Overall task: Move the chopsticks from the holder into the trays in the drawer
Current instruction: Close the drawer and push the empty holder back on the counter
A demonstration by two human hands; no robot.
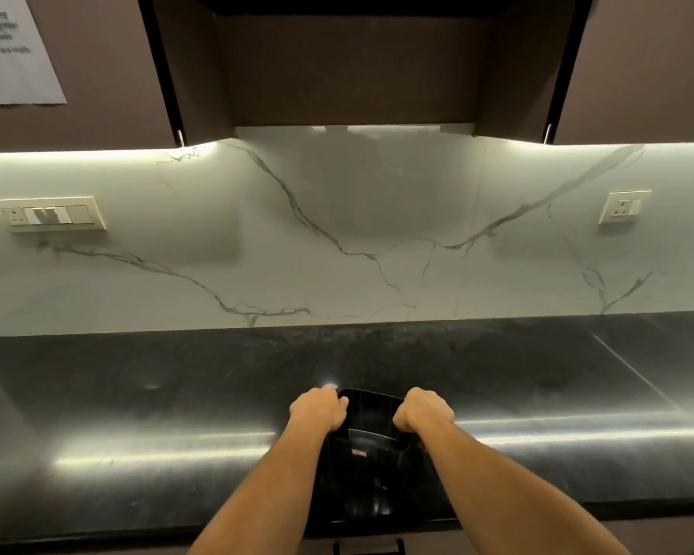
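A glossy black holder (371, 450) stands on the dark countertop (137, 394) near its front edge, between my arms. My left hand (319, 410) grips the left side of its rim. My right hand (423, 410) grips the right side of the rim. The holder bears a small label on its front. I see no chopsticks inside it; the interior is dark and partly hidden. The drawer is below the frame, with only a dark handle (367, 544) showing at the bottom edge.
A white marble backsplash (337, 242) rises behind the counter, with a switch panel (49, 218) at left and a socket (623, 206) at right. Brown upper cabinets (357, 62) hang overhead. A paper notice (13, 50) is stuck at top left.
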